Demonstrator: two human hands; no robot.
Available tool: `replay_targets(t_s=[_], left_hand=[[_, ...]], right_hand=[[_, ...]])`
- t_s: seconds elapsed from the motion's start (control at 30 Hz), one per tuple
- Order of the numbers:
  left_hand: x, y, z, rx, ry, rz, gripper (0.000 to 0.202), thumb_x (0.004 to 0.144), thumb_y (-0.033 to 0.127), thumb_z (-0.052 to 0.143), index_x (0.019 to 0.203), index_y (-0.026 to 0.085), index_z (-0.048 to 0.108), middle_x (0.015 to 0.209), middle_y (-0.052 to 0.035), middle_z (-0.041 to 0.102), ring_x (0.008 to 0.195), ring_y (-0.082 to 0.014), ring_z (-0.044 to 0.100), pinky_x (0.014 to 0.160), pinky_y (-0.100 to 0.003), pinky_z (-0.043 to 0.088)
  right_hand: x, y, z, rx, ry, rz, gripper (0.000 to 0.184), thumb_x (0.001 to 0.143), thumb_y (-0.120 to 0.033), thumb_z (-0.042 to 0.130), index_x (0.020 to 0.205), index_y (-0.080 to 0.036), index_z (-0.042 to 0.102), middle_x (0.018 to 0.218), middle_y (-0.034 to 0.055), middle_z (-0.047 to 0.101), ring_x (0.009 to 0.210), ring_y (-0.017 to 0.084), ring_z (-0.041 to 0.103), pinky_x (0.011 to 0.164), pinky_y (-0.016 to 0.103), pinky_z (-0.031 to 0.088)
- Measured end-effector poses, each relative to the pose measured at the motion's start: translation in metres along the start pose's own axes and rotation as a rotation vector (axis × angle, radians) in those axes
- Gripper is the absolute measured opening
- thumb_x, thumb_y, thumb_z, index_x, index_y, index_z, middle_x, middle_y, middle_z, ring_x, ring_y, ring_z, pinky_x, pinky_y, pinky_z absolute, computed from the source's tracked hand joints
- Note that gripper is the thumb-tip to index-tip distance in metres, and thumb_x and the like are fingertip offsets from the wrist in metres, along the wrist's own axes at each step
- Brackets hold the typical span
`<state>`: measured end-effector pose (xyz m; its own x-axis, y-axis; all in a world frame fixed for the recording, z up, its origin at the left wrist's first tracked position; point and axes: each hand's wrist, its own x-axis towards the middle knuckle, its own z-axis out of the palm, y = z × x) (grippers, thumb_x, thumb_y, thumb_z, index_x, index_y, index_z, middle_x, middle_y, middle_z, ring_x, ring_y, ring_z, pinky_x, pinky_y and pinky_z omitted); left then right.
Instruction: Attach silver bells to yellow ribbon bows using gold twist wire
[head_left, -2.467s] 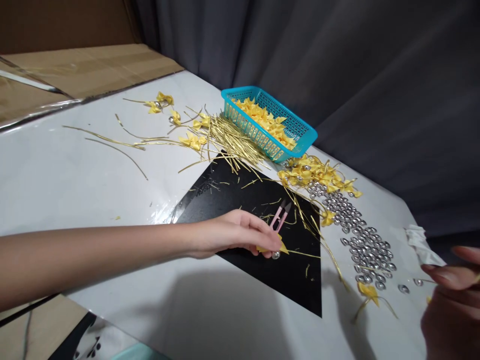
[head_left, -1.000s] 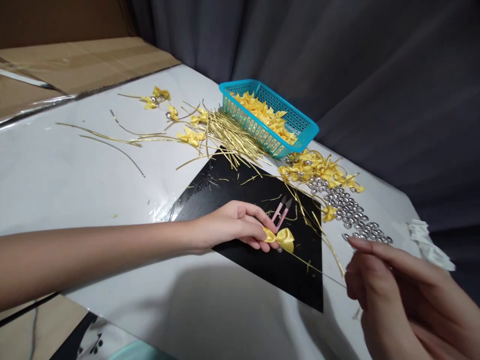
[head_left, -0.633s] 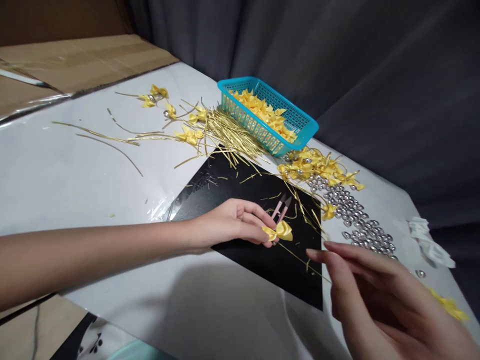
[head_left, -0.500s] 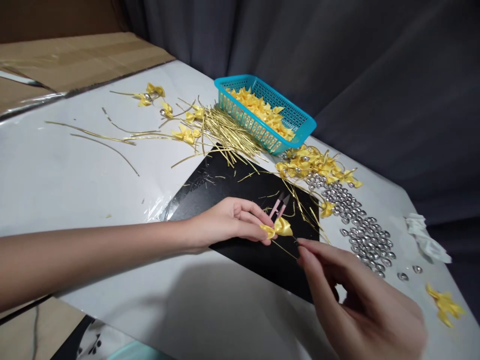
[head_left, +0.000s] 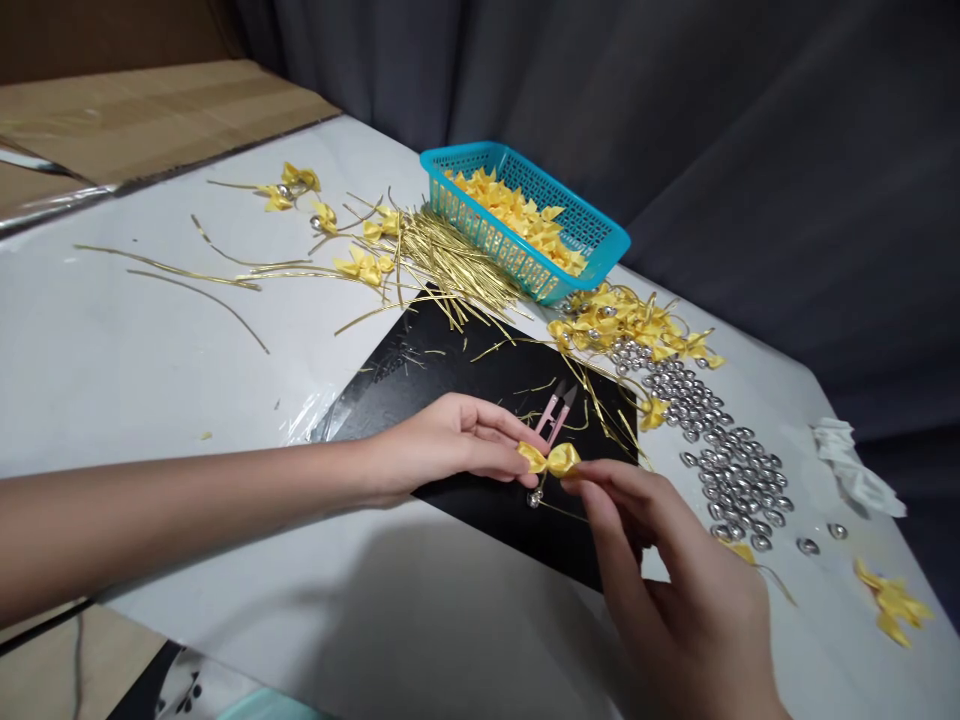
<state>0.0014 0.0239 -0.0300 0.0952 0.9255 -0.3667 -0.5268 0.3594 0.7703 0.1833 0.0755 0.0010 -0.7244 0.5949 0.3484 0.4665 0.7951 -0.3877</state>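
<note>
A small yellow ribbon bow (head_left: pixel 561 460) is stretched between my two hands above the black mat (head_left: pixel 480 370). My left hand (head_left: pixel 469 440) pinches the bow's left end between thumb and fingers. At the bow's right end, the thumb and forefinger of my right hand (head_left: pixel 667 560) are closed on the ribbon. A silver bead (head_left: pixel 534 497) hangs just below the bow, beside a thin gold wire. Pink thread snips (head_left: pixel 556 415) lie on the mat right behind the bow.
A blue basket (head_left: pixel 540 225) of yellow bows stands at the back. Gold wires (head_left: pixel 457 260) lie beside it. Finished-looking bows (head_left: pixel 615 325) and silver beads (head_left: pixel 739 480) spread to the right. White cloth (head_left: pixel 855 465) sits near the right edge; cardboard (head_left: pixel 165 115) borders the left.
My right hand has moved left and now grips the bow's right end. The bow is pulled straighter, and the silver bead shows beneath it. My left hand has kept its hold.
</note>
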Motion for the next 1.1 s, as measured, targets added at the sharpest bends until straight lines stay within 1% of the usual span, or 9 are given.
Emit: replay_targets(t_s=[0.1,0.2,0.4,0.6,0.73,0.93,1.1], left_hand=[[-0.0003,0.0003,-0.0007,0.030,-0.004,0.009,0.013,0.072,0.017,0.069,0.084,0.012,0.070,0.070,-0.0017,0.070,0.066,-0.0062,0.061,0.065,-0.016,0.044],[0.0003,-0.0004,-0.0006,0.043,0.004,0.013,0.013,0.071,0.016,0.070,0.083,0.012,0.068,0.070,-0.0020,0.070,0.067,-0.0069,0.061,0.064,-0.017,0.043],[0.0003,0.0003,0.0012,0.031,0.001,0.020,0.011,0.071,0.016,0.071,0.077,0.012,0.062,0.067,-0.0019,0.070,0.064,-0.0062,0.060,0.060,-0.016,0.041],[-0.0009,0.0017,0.0014,0.037,0.006,0.012,0.010,0.070,0.014,0.070,0.076,0.011,0.062,0.063,-0.0003,0.068,0.059,-0.0051,0.059,0.058,-0.016,0.041],[0.0004,0.0002,0.0011,0.034,0.009,0.023,0.010,0.069,0.013,0.071,0.074,0.011,0.062,0.063,-0.0003,0.068,0.058,-0.0052,0.058,0.058,-0.016,0.041],[0.0012,0.0005,0.0016,0.037,0.017,0.022,0.009,0.069,0.011,0.070,0.073,0.010,0.062,0.061,-0.0005,0.068,0.057,-0.0054,0.059,0.057,-0.016,0.041],[0.0011,-0.0001,0.0016,0.029,0.022,0.023,0.008,0.068,0.010,0.071,0.073,0.010,0.064,0.062,-0.0004,0.068,0.059,-0.0062,0.061,0.060,-0.017,0.043]], right_hand=[[0.0006,-0.0011,0.0014,0.008,0.022,-0.043,0.011,0.088,-0.017,0.049,0.094,-0.021,0.058,0.075,-0.0013,0.065,0.053,0.006,0.059,0.052,0.015,0.048],[0.0012,-0.0015,0.0017,-0.009,0.056,-0.068,0.009,0.086,-0.015,0.051,0.090,-0.019,0.059,0.072,0.0000,0.064,0.054,0.007,0.059,0.052,0.015,0.047],[0.0012,-0.0037,0.0011,-0.001,0.056,-0.095,0.010,0.084,-0.011,0.054,0.087,-0.018,0.061,0.061,-0.0018,0.055,0.047,0.005,0.049,0.047,0.015,0.042],[0.0023,-0.0039,0.0013,0.019,0.100,-0.119,0.011,0.083,-0.009,0.054,0.088,-0.017,0.059,0.061,-0.0024,0.053,0.047,0.005,0.046,0.046,0.015,0.040],[0.0027,-0.0046,0.0010,0.014,0.081,-0.102,0.010,0.084,-0.010,0.054,0.088,-0.017,0.059,0.061,-0.0026,0.053,0.047,0.005,0.046,0.047,0.015,0.040],[0.0026,-0.0032,0.0011,0.021,0.076,-0.122,0.011,0.083,-0.009,0.053,0.088,-0.017,0.059,0.061,-0.0023,0.054,0.046,0.005,0.045,0.046,0.015,0.039],[0.0029,-0.0040,0.0010,-0.009,0.063,-0.112,0.010,0.083,-0.010,0.054,0.087,-0.017,0.059,0.060,-0.0027,0.053,0.046,0.004,0.045,0.045,0.014,0.039]])
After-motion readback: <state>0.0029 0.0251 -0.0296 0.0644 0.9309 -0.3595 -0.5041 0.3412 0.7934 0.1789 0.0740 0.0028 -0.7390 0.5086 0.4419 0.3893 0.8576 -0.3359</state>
